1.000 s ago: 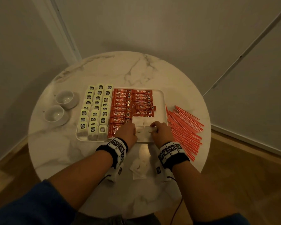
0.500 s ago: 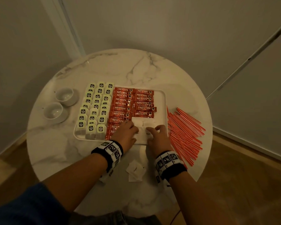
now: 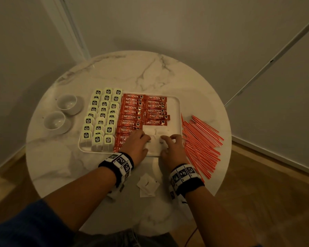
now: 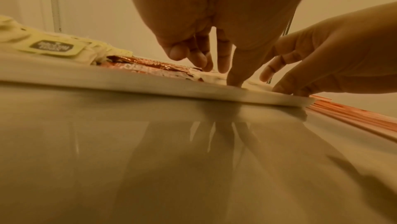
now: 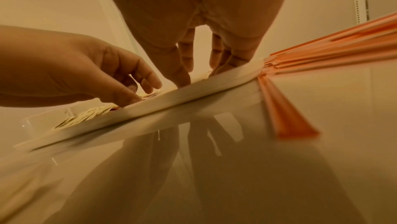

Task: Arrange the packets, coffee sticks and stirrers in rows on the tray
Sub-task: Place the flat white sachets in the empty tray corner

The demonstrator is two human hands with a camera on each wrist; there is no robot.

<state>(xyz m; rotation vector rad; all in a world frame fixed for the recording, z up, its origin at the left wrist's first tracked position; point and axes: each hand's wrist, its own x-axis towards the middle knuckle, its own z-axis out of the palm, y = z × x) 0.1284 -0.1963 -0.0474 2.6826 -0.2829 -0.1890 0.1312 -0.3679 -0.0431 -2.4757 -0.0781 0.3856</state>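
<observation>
From the head view, the tray (image 3: 177,104) sits at the centre of the frame on the round marble surface (image 3: 132,72). The left hand (image 3: 136,142) and right hand (image 3: 171,145) lie side by side over the tray's lower right part, fingers spread and fairly straight, pressing on white sugar packets (image 3: 156,135) rather than gripping anything; I judge they are squaring up a fresh row under the coffee sticks (image 3: 132,113). The sticks are red foil printed NESCAFE, in two columns mid-tray. Left of them stand three tidy columns of pale green tea bags (image 3: 103,118). The orange stirrers (image 3: 202,139) fan loosely on the surface at centre right, off the tray. A few spare white packets (image 3: 147,185) wait between the wrists at lower centre, and two small white cups (image 3: 62,113) sit at centre left.

In the left wrist view, the left hand's fingertips (image 4: 234,80) point down onto the white packets just inside the tray rim (image 4: 150,81), with the right hand (image 4: 322,58) coming in from the right, fingers extended.

In the right wrist view, the right hand's fingers (image 5: 182,68) reach over the rim (image 5: 193,95); the packets beneath are probably touched, though the rim hides the contact. The stirrers (image 5: 322,54) run along the upper right.
</observation>
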